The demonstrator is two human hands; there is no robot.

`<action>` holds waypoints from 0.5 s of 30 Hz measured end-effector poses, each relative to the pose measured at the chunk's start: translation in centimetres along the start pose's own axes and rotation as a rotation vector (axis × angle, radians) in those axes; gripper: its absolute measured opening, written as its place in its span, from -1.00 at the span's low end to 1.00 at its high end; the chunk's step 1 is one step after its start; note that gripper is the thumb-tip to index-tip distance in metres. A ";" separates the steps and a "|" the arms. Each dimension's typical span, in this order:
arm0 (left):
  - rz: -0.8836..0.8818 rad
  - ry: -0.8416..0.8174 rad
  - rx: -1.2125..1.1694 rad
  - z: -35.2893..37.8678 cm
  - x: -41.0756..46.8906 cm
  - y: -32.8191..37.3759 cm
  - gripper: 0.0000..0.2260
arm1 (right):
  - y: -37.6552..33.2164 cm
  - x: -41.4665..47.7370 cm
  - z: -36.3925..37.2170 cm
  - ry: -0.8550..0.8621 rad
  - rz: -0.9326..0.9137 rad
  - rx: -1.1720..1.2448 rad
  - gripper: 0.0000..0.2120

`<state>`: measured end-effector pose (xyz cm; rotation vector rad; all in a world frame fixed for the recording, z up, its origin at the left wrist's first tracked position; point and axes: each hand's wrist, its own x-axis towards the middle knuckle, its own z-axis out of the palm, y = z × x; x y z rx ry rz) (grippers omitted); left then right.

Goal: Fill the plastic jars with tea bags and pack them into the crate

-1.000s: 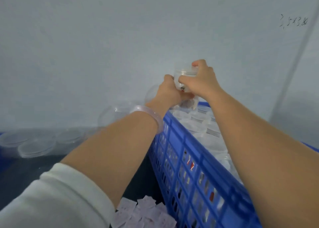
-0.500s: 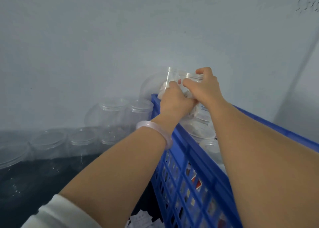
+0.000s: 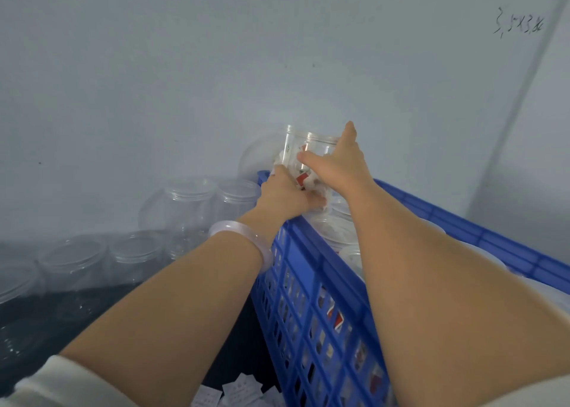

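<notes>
Handwritten dark scrawl [image 3: 519, 25] on the pale wall [image 3: 216, 67], upper right: a short run of digits and marks, perhaps "3,5×3,86", not surely legible. Faint grey print on the loose white tea bags [image 3: 237, 391] at the lower edge, too small to read. Red-and-white printing on those inside the tilted plastic jar [image 3: 303, 153], blurred, unreadable.

Left hand [image 3: 285, 195] grips jar [image 3: 296, 146] — seemingly above crate [image 3: 309, 247].
</notes>
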<state>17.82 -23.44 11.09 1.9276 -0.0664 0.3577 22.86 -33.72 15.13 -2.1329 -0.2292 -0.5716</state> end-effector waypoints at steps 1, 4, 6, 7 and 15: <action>-0.007 0.007 0.016 0.0 0.2 -0.2 -0.41 | 0.0 -0.1 0.0 -0.008 0.004 -0.008 0.07; 0.004 0.015 0.009 -0.2 0.9 -0.6 -0.47 | -0.3 -0.4 0.1 -0.010 0.020 -0.006 0.17; 0.030 0.032 0.000 -0.5 1.7 -0.8 -0.50 | -0.7 -0.9 0.2 0.031 0.014 -0.048 0.20; 0.038 0.045 0.001 -0.9 1.6 -0.7 -0.49 | -0.9 -1.2 0.2 0.064 -0.001 -0.102 0.20; 0.238 0.257 0.049 -6.5 0.1 2.1 -0.29 | -5.7 -3.2 0.9 0.331 -0.447 -0.339 -0.31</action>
